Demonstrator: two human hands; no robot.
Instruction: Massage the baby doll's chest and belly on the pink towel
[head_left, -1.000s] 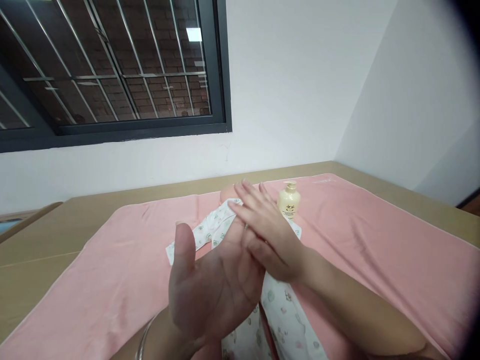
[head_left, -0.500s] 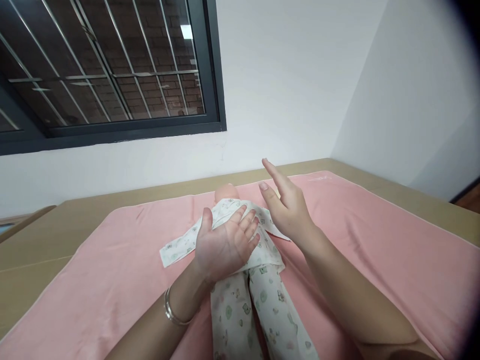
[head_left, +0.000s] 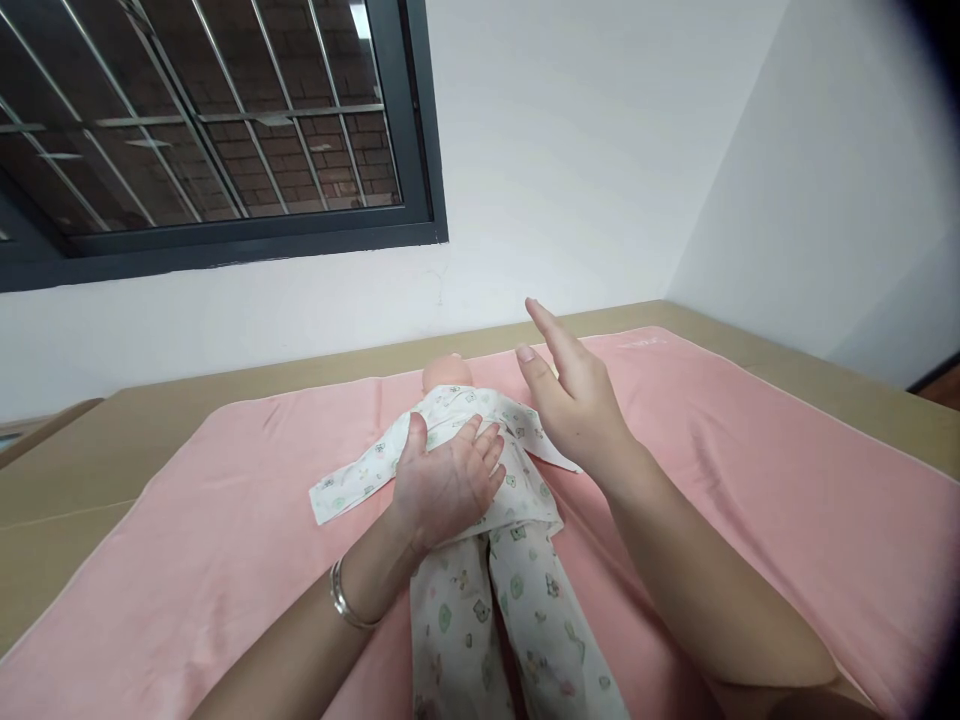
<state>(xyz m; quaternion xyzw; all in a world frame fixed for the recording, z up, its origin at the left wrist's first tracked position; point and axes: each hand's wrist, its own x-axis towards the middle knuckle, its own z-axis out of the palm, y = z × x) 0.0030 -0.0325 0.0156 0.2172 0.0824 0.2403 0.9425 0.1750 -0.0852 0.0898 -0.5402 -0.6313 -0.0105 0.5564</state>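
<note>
A baby doll [head_left: 444, 374] lies on a pink blanket [head_left: 247, 560], its head at the far end and largely hidden behind its clothes. It is dressed in a white printed long-sleeved top [head_left: 517, 500] and matching trousers [head_left: 536, 610]. My left hand [head_left: 450, 485], palm turned up and fingers spread, hovers over the middle of the top. To the right and higher, my right hand [head_left: 574, 400] is held with its thumb apart from the stretched fingers, near the doll's right-hand sleeve. Neither hand holds anything. A silver bangle [head_left: 341, 595] circles my left wrist.
The blanket covers much of a tan surface [head_left: 82, 460], whose edge meets the white wall [head_left: 540, 150] behind. A dark-framed window [head_left: 225, 235] with metal bars is at the upper left. A second wall [head_left: 840, 180] stands on the right.
The whole view has shifted slightly, with the window and doll sitting higher and a little further left. My left hand's fingers look drawn a little closer together; both hands otherwise keep their pose.
</note>
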